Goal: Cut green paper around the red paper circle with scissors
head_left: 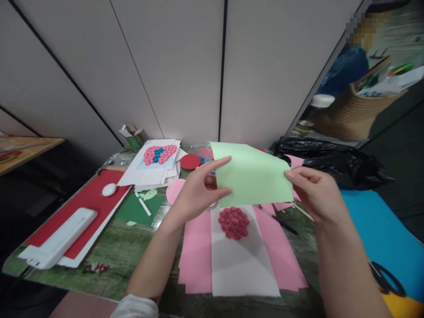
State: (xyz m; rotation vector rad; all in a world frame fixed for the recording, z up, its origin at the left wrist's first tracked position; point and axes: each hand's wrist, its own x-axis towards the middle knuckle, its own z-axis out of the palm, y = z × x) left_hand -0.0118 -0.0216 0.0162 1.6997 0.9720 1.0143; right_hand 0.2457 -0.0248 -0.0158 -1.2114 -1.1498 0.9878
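Observation:
A light green paper sheet (pixel 255 176) is held up above the table between my two hands. My left hand (pixel 200 187) has its left edge, thumb and index finger on the front face. The right edge is pinched by my right hand (pixel 313 187), thumb in front and fingers behind. Below the sheet, a white paper (pixel 243 269) lies over pink paper (pixel 197 265), and a cluster of dark pink rolled paper flowers (pixel 233 222) sits on the white one. A black pen (pixel 281 223) rests just right of the flowers.
On the left are a white device (pixel 64 236) on red paper (pixel 43 225), a white mouse (pixel 109 190), dark green paper (pixel 132 210) and a heart picture (pixel 159 154). Blue paper (pixel 374 216), black scissors (pixel 387 278) and a black plastic bag (pixel 334 161) are at right.

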